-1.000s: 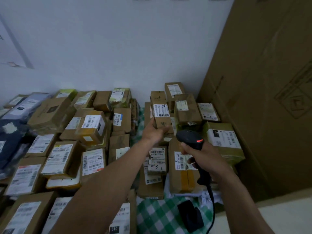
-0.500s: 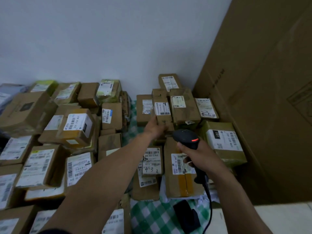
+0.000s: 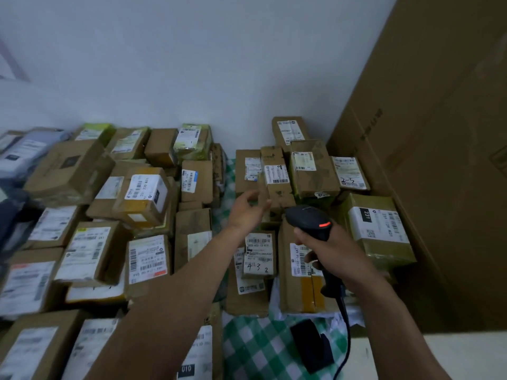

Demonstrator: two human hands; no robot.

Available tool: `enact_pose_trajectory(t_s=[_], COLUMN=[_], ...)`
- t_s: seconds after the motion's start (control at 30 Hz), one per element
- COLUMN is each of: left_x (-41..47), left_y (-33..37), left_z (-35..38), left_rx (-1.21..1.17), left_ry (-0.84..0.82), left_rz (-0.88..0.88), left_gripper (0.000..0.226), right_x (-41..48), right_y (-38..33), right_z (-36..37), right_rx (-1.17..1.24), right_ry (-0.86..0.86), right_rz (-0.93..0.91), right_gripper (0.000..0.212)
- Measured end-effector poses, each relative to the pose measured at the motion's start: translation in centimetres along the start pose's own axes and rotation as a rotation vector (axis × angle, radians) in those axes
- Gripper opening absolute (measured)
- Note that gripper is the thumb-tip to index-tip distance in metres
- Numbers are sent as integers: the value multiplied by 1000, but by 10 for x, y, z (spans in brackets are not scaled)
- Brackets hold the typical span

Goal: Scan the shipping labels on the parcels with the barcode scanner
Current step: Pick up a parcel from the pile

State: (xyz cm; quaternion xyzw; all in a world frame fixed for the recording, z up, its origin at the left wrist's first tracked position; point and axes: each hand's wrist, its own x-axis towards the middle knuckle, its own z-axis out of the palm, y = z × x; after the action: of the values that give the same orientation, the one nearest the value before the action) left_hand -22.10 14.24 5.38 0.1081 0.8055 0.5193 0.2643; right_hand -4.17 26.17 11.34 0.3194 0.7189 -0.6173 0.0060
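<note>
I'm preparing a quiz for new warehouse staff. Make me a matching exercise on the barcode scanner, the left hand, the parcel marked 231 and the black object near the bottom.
1. barcode scanner
2. left hand
3. parcel marked 231
4. black object

A. lies on the green checked cloth
B. open, holding nothing
C. gripped by the right hand
D. next to the tall carton

Pairs: 1-C, 2-B, 3-D, 4-A.

Left forearm (image 3: pixel 186 283) bare, stretched forward from lower left. Left hand (image 3: pixel 248 212) raised, fingers spread, loosely bent, holding nothing, slightly blurred. Right forearm (image 3: pixel 384 311) bare, in from lower right. Right hand (image 3: pixel 330 252) wrapped round handle of barcode scanner (image 3: pixel 310 219), one finger curled at handle front.
</note>
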Motion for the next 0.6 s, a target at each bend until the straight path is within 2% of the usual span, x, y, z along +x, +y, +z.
enact_pose_trajectory(t_s=[0.13,0.23,0.3,0.5,0.6], left_x=[-59,-88,-98,-99,-101], left_y=[-42,-87,-109,-149,-152], left_z=[-21,-37,-43,-43,-44], left_rx=[94,219,307,511,621], left_ry=[183,370,414,325,343], left_rz=[88,132,111,-19,-30], left_gripper=[47,33,31,59,75], right_x=[-14,-21,-24,-29,-30], right_y=[3,4,6,14,20], right_z=[19,39,53,79,83], right_rx=[-20,-40,-27,-60,-97], right_ry=[-89,-160,-200,-290,-271], right_rz=[-31,-62,-76,-100,-97], right_gripper=[18,26,31,32,52])
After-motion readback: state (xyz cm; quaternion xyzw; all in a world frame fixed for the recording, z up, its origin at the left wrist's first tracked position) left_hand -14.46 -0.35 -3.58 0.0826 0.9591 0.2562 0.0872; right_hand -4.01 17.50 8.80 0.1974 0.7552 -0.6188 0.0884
